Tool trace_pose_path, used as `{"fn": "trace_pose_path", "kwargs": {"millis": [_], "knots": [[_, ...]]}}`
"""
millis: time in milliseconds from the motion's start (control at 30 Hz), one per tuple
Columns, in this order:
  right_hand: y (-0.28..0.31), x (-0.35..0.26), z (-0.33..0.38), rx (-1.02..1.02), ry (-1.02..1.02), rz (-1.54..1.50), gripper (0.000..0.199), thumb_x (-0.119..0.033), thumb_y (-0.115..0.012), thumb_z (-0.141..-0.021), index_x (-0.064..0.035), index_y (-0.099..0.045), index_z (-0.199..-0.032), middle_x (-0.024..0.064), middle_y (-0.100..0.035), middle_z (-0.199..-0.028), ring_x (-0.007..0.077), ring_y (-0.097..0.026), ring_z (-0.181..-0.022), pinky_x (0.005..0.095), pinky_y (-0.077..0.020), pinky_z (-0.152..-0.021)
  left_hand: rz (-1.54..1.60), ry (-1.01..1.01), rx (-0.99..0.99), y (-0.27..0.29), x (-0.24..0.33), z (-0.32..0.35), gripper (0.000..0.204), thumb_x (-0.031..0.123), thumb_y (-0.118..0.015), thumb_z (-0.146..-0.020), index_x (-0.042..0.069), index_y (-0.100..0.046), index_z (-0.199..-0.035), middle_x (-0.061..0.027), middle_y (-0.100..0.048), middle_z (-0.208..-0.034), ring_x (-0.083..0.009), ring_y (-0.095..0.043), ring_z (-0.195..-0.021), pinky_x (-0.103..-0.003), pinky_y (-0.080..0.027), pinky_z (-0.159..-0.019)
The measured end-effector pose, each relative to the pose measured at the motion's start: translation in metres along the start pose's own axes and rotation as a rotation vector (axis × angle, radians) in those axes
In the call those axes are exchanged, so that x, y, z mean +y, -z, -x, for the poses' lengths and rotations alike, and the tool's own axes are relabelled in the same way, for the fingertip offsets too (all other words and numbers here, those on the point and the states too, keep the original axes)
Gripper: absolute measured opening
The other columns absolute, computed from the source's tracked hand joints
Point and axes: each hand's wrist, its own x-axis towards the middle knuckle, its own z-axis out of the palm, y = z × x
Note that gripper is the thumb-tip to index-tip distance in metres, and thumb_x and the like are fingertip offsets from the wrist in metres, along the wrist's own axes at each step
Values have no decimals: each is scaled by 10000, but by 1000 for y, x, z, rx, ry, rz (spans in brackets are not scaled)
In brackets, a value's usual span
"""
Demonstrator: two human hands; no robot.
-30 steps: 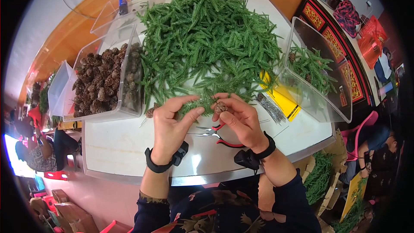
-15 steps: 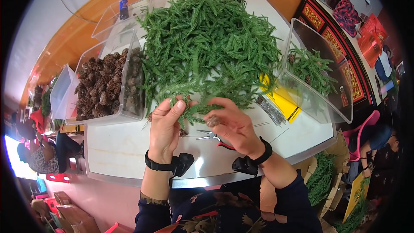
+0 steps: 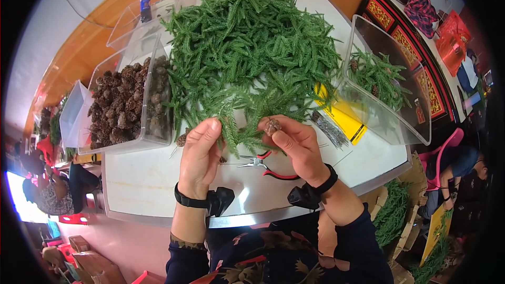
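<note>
My left hand [image 3: 199,153] is closed, thumb pressed to the fingers, on a green artificial pine sprig [image 3: 230,128] that spreads between both hands. A brown pinecone [image 3: 272,127] sits between the thumb and fingers of my right hand [image 3: 301,150]. Beneath the hands lie pliers [image 3: 255,162] with red and black handles, resting on the white table [image 3: 142,179]. Beside the left hand is another pinecone [image 3: 182,138], partly covered. Just beyond both hands rises a big heap of green pine sprigs [image 3: 252,47].
A clear bin of pinecones [image 3: 117,105] stands at the left. On the right, another clear bin [image 3: 389,121] holds sprigs with cones. Thin wires [image 3: 329,129] lie near a yellow packet [image 3: 351,129]. A bottle [image 3: 145,5] stands at the far left. People sit on both sides.
My right hand has shifted right, and its pinecone is now higher and farther right. The sprig shows more openly between the hands, and more of the pliers is visible.
</note>
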Motion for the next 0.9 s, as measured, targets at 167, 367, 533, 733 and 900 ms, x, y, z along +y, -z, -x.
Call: {"fn": "trace_pose_path", "kwargs": {"millis": [167, 367, 533, 733, 900], "knots": [[2, -3, 1, 69, -119, -43, 316, -185, -572, -979, 3, -584, -1233, 69, -604, -1217, 113, -584, -880, 254, -504, -777, -64, -18, -64, 2, 0, 0, 162, 104, -656, -921, 29, -671, -1064, -35, -690, -959, -112, -633, -846, -240, -516, -753], [7, 4, -2, 20, -67, -54, 327, -192, -579, -977, -4, -577, -1245, 72, -606, -1222, 128, -603, -899, 283, -514, -811, -133, -112, -63, 2, 0, -1, 222, 13, -677, -878, 19, -661, -1099, -57, -689, -1016, -123, -639, -871, -248, -531, -772], [7, 6, -4, -19, -76, -52, 304, -168, -567, -982, -2, -583, -1236, 74, -606, -1217, 131, -601, -905, 297, -516, -824, -259, -218, -24, -10, -3, 1, 326, -30, -677, -856, 6, -634, -1178, -77, -675, -1106, -130, -635, -948, -256, -524, -835], [5, 11, -3, -10, 41, 169, 272, -127, -587, -959, 15, -609, -1191, 107, -572, -1260, 135, -598, -853, 300, -503, -812, -478, -308, -20, -20, 2, 4, 498, -72, -675, -824, -5, -563, -1305, -82, -635, -1215, -94, -576, -1027, -241, -467, -901], [14, -7, -3, 15, 328, 568, 275, -110, -634, -904, 27, -629, -1143, 161, -534, -1305, 137, -596, -883, 290, -479, -788, -898, -467, -4, -21, 16, 8, 579, -61, -686, -799, 2, -527, -1352, -42, -630, -1155, -70, -544, -990, -229, -434, -909]]}}
